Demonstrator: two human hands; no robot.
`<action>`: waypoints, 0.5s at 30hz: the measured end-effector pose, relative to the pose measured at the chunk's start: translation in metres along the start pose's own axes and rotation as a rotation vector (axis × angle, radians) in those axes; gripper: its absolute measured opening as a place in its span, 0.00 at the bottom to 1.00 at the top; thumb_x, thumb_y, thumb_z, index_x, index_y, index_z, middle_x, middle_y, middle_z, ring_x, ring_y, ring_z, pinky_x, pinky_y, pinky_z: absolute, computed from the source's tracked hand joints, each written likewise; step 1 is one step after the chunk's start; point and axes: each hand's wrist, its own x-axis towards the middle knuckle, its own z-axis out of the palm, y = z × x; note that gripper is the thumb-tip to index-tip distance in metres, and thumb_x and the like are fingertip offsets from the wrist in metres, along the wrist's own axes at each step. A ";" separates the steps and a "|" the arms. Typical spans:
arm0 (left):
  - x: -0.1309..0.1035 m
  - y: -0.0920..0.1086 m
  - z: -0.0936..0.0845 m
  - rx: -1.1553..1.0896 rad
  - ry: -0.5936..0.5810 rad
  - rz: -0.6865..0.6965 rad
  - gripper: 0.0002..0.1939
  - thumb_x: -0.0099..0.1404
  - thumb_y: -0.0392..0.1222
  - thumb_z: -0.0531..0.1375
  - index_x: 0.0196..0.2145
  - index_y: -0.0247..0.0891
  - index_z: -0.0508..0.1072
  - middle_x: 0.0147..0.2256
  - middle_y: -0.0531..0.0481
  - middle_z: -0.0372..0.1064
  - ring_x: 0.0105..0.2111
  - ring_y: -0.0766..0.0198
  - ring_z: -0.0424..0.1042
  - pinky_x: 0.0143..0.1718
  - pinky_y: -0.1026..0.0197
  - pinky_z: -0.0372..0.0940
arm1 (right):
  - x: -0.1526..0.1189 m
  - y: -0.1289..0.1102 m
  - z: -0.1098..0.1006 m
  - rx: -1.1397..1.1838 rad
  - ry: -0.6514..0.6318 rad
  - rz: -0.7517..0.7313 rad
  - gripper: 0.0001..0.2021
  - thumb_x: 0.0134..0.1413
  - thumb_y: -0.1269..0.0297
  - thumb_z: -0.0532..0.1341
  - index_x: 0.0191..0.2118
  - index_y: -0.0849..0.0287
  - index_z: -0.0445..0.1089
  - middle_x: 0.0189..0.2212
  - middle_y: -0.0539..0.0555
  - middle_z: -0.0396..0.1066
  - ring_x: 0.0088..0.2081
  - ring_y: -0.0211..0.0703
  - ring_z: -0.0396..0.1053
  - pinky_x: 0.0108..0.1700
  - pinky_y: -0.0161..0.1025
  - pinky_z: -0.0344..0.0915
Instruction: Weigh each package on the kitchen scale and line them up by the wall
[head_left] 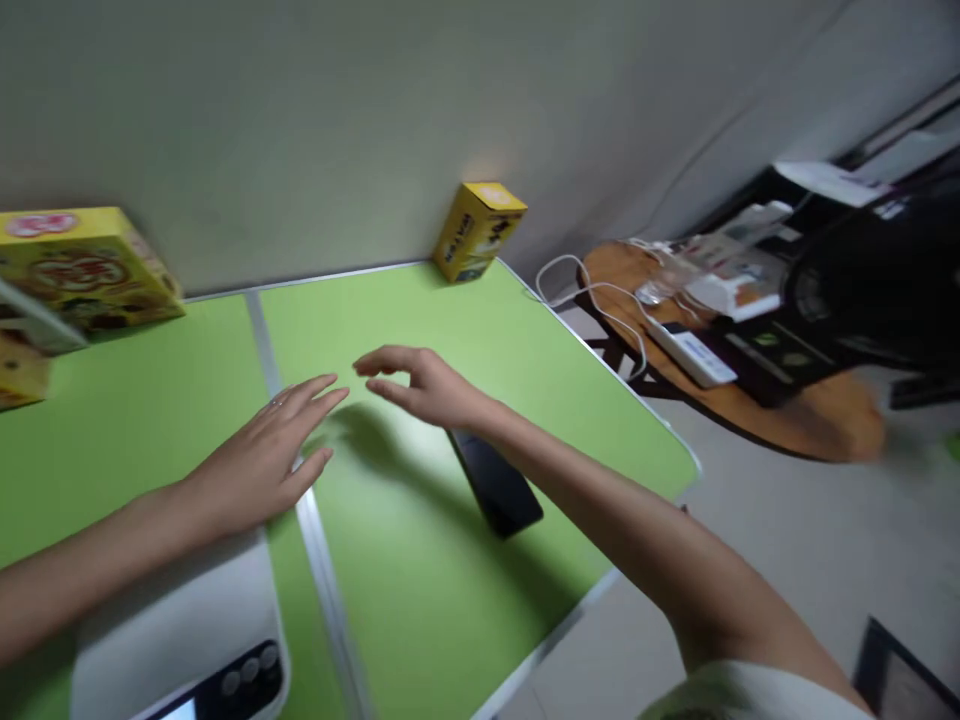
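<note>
My left hand (270, 455) hovers flat over the green table (420, 580), fingers spread, holding nothing, just past the far end of a white kitchen scale (180, 620). My right hand (420, 385) floats beside it, fingers loosely curved and empty. A black phone (499, 485) lies on the table under my right forearm. A small yellow box (476, 230) stands upright at the far corner by the wall.
A large yellow box (79, 265) sits at the far left with another box (19, 370) below it. To the right stands a round wooden side table (817, 420) with a power strip (690, 350), white cables and packets. The floor lies beyond the table's right edge.
</note>
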 end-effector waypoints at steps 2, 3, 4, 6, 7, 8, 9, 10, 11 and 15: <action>0.044 0.017 0.009 -0.008 -0.079 -0.002 0.32 0.68 0.49 0.50 0.66 0.37 0.56 0.68 0.39 0.50 0.66 0.45 0.54 0.64 0.38 0.54 | -0.008 0.044 -0.031 0.067 0.147 0.087 0.14 0.57 0.65 0.57 0.47 0.62 0.72 0.47 0.61 0.77 0.47 0.48 0.75 0.54 0.51 0.70; 0.068 0.023 0.013 -0.017 -0.110 -0.009 0.33 0.68 0.50 0.49 0.67 0.36 0.55 0.69 0.38 0.49 0.67 0.45 0.53 0.65 0.38 0.52 | -0.010 0.068 -0.046 0.118 0.227 0.132 0.15 0.56 0.66 0.58 0.48 0.61 0.72 0.47 0.61 0.77 0.48 0.48 0.74 0.54 0.53 0.69; 0.093 0.028 0.016 -0.029 -0.129 -0.015 0.33 0.68 0.50 0.49 0.67 0.34 0.54 0.69 0.37 0.48 0.67 0.45 0.53 0.65 0.38 0.51 | -0.010 0.092 -0.061 0.176 0.316 0.181 0.16 0.54 0.66 0.59 0.49 0.61 0.71 0.48 0.62 0.76 0.49 0.48 0.74 0.56 0.53 0.68; 0.145 0.034 0.022 -0.078 -0.127 -0.021 0.34 0.67 0.48 0.50 0.68 0.33 0.53 0.68 0.37 0.49 0.67 0.46 0.52 0.66 0.39 0.49 | -0.006 0.137 -0.090 0.258 0.492 0.272 0.20 0.50 0.68 0.61 0.51 0.61 0.69 0.50 0.63 0.74 0.51 0.49 0.73 0.58 0.55 0.66; 0.171 0.034 0.026 -0.113 -0.109 -0.017 0.34 0.66 0.47 0.52 0.68 0.34 0.54 0.68 0.38 0.50 0.67 0.46 0.53 0.66 0.40 0.49 | -0.002 0.159 -0.104 0.269 0.561 0.305 0.23 0.49 0.69 0.61 0.53 0.62 0.68 0.51 0.64 0.73 0.52 0.50 0.72 0.59 0.55 0.65; 0.196 0.033 0.030 -0.157 -0.087 -0.010 0.35 0.65 0.44 0.53 0.68 0.35 0.54 0.68 0.39 0.51 0.67 0.46 0.53 0.66 0.41 0.50 | 0.004 0.179 -0.117 0.268 0.621 0.330 0.25 0.47 0.70 0.61 0.55 0.62 0.67 0.52 0.64 0.72 0.53 0.51 0.71 0.59 0.55 0.65; 0.220 0.031 0.035 -0.203 -0.062 -0.001 0.36 0.62 0.41 0.55 0.68 0.37 0.54 0.68 0.40 0.51 0.67 0.45 0.54 0.66 0.41 0.50 | 0.012 0.197 -0.129 0.262 0.669 0.351 0.27 0.46 0.71 0.61 0.56 0.63 0.65 0.53 0.64 0.71 0.54 0.52 0.70 0.59 0.55 0.65; 0.243 0.028 0.041 -0.248 -0.044 0.004 0.38 0.60 0.38 0.56 0.68 0.39 0.54 0.68 0.41 0.51 0.66 0.44 0.54 0.65 0.40 0.51 | 0.020 0.215 -0.140 0.259 0.707 0.371 0.29 0.45 0.72 0.61 0.58 0.63 0.63 0.53 0.63 0.70 0.55 0.53 0.70 0.59 0.55 0.65; 0.264 0.025 0.047 -0.291 -0.034 -0.006 0.41 0.58 0.35 0.57 0.68 0.40 0.53 0.68 0.42 0.50 0.66 0.42 0.54 0.65 0.39 0.52 | 0.029 0.231 -0.149 0.259 0.734 0.394 0.31 0.44 0.73 0.61 0.58 0.63 0.62 0.53 0.63 0.70 0.55 0.53 0.69 0.58 0.54 0.65; 0.340 0.009 0.075 -0.408 0.016 -0.136 0.48 0.56 0.28 0.56 0.71 0.39 0.41 0.70 0.39 0.44 0.67 0.40 0.51 0.62 0.37 0.56 | 0.068 0.278 -0.175 0.240 0.820 0.464 0.28 0.44 0.76 0.59 0.55 0.63 0.62 0.51 0.58 0.69 0.57 0.55 0.67 0.57 0.54 0.64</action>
